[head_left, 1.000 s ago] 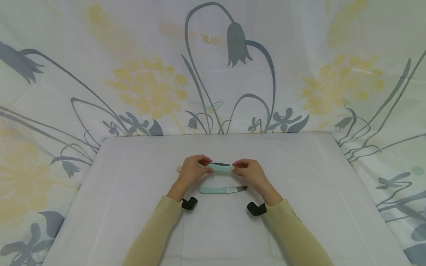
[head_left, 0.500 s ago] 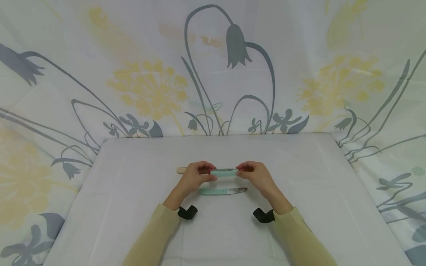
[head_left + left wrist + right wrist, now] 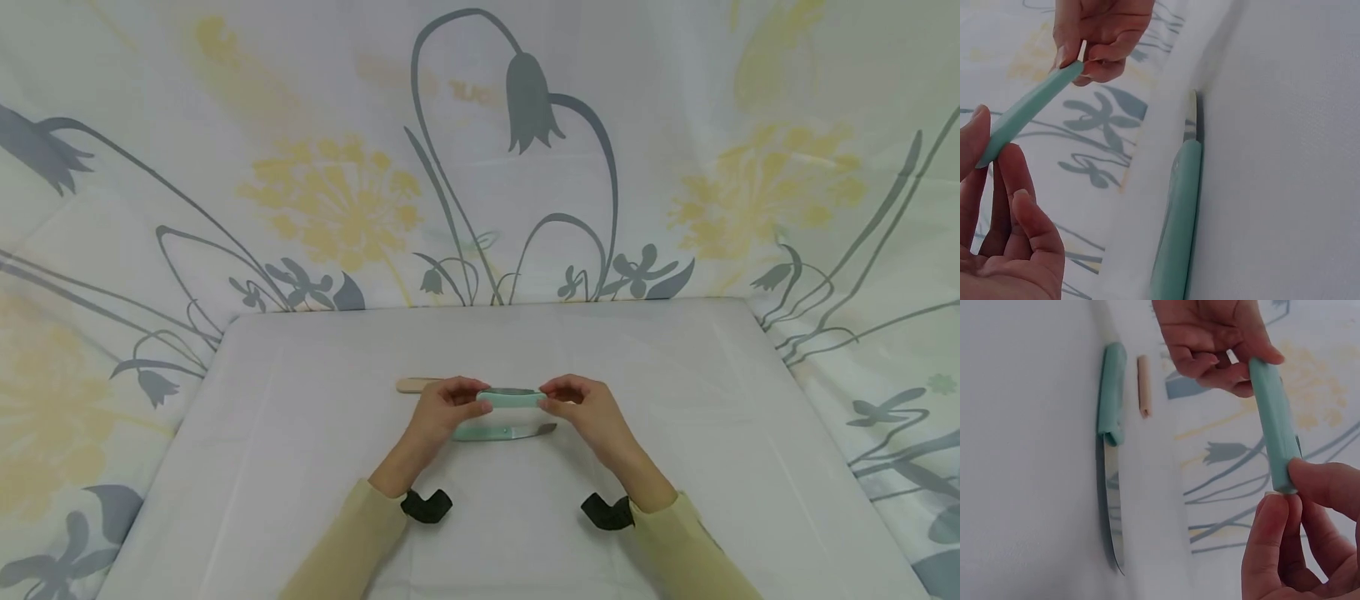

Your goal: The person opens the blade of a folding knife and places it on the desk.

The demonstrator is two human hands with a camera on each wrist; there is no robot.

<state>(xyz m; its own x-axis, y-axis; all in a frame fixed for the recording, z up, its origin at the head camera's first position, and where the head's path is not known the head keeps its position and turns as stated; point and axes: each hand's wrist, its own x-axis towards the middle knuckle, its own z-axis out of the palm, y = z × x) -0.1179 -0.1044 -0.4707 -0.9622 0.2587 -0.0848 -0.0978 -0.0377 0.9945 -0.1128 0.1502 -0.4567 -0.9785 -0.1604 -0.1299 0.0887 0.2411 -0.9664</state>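
Note:
A mint-green folding knife (image 3: 512,400), its blade folded into the handle, is held level by both hands above the white table. My left hand (image 3: 441,410) pinches its left end between thumb and fingers. At the other end my right hand (image 3: 591,410) does the same. A dark strip of the blade shows along the knife's upper edge. Below it on the table lies a second mint-green folding knife (image 3: 1180,212), unfolded, its blade (image 3: 1114,506) pointing right in the head view. My left hand partly covers that knife's handle there.
A light wooden piece (image 3: 415,385) lies behind my left hand; the right wrist view shows it as a short slim wooden bar (image 3: 1144,386). The white table (image 3: 300,467) meets flower-patterned cloth (image 3: 345,200) at its back and sides.
Both hands have brought the folded knife nearer to the body and a little to the right. More of the wooden piece shows behind the left hand.

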